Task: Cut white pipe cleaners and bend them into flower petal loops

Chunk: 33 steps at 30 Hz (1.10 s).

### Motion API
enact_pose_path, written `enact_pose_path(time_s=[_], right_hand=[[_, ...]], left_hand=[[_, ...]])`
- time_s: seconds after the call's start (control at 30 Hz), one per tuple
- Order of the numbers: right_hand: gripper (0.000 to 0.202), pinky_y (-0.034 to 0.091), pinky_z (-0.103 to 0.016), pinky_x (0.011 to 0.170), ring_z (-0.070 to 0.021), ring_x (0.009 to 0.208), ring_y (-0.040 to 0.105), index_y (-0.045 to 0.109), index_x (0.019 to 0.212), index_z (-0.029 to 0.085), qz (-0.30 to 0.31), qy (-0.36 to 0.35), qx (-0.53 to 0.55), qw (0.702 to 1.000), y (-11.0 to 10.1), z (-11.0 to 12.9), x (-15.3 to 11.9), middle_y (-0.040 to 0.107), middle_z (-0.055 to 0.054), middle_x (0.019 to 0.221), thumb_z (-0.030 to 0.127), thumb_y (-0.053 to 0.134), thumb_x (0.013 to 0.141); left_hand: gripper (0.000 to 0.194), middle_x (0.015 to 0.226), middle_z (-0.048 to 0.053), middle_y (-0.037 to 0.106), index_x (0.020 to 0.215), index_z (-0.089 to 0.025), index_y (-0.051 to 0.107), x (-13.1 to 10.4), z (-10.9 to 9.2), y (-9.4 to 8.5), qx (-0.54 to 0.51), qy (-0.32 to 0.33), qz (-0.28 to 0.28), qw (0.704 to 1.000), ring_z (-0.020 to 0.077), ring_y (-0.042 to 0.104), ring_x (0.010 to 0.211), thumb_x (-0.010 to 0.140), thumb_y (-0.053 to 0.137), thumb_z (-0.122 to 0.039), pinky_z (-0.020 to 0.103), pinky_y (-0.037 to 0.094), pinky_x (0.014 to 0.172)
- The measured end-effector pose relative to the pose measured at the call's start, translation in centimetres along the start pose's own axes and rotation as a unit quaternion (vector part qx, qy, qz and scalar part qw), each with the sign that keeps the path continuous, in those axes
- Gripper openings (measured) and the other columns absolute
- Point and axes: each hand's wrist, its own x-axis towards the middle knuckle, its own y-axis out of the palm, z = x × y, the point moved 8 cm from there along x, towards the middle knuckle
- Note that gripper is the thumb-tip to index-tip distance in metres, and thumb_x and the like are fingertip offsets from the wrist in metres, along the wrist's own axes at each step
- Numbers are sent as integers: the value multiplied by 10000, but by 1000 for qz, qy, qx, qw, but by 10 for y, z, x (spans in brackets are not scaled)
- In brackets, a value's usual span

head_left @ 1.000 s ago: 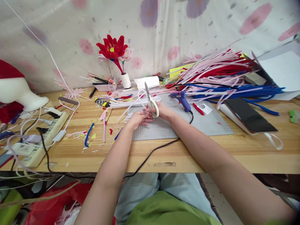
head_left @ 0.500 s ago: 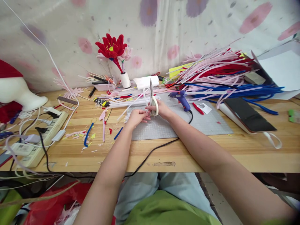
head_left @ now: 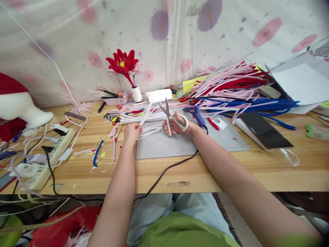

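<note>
left hand point(head_left: 133, 133): fingers closed, pinching white strips point(head_left: 146, 116) near their lower ends; the strips slant up and away from the fist, at the left edge of the gray cutting mat point(head_left: 164, 149). right hand point(head_left: 178, 124): holding scissors point(head_left: 167, 112) by the looped handles, thumb through one loop, fingers curled at the other; blades parted, tips pointing away from the person, over the mat. blades and held strips are apart. more white strips point(head_left: 151, 131) lie between the two hands.

surroundings: purple glue gun point(head_left: 197, 115) just beyond the right hand, its black cord point(head_left: 167, 171) crossing the table point(head_left: 205, 178). phone point(head_left: 266, 130) farther right. behind, a heap of pink and red strips point(head_left: 231, 80); blue strips point(head_left: 272, 105) beside it. red flower point(head_left: 122, 63) stands in a white vase point(head_left: 137, 94). power strip point(head_left: 48, 161) at far left.
</note>
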Motion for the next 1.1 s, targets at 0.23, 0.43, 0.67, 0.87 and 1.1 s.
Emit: enact_pose_path(time_s=[0.23, 0.43, 0.67, 0.87, 1.1], right_hand=[[785, 448, -248, 482, -214, 795, 617, 555, 815, 145, 91, 53, 21, 994, 10, -18, 5, 640, -130, 869, 869, 356, 584], [816, 414, -220, 405, -221, 802, 615, 560, 848, 133, 40, -31, 56, 997, -1, -5, 12, 635, -149, 844, 866, 285, 620], [837, 465, -221, 477, -199, 835, 601, 537, 921, 120, 123, -22, 133, 983, 11, -5, 15, 619, -162, 904, 836, 174, 686], [814, 490, -245, 503, -199, 839, 594, 518, 958, 123, 137, 4, 160, 978, 18, -7, 17, 607, -163, 935, 798, 126, 729], [775, 499, -251, 524, -206, 874, 590, 522, 968, 123, 150, -12, 147, 978, 22, -3, 11, 605, -160, 949, 777, 171, 749]], left_hand=[[209, 713, 56, 695, 844, -210, 717, -7, -17, -2, 153, 65, 13, 986, 195, 623, 709, 758, 526, -223, 286, 429, 684], [276, 879, 86, 706, 939, -238, 709, -16, -44, 12, 318, 121, 36, 940, 256, 624, 851, 815, 466, -280, 316, 410, 698], [321, 1018, 41, 695, 1028, -271, 681, -21, -49, 12, 377, 147, 46, 913, 226, 619, 947, 849, 417, -305, 305, 427, 745], [335, 1043, 26, 690, 1044, -274, 673, -26, -54, 9, 390, 169, 49, 904, 210, 614, 976, 861, 396, -319, 294, 429, 762], [301, 928, 58, 706, 950, -270, 698, -27, -58, 15, 439, 162, 89, 879, 230, 631, 901, 833, 424, -310, 303, 427, 705]])
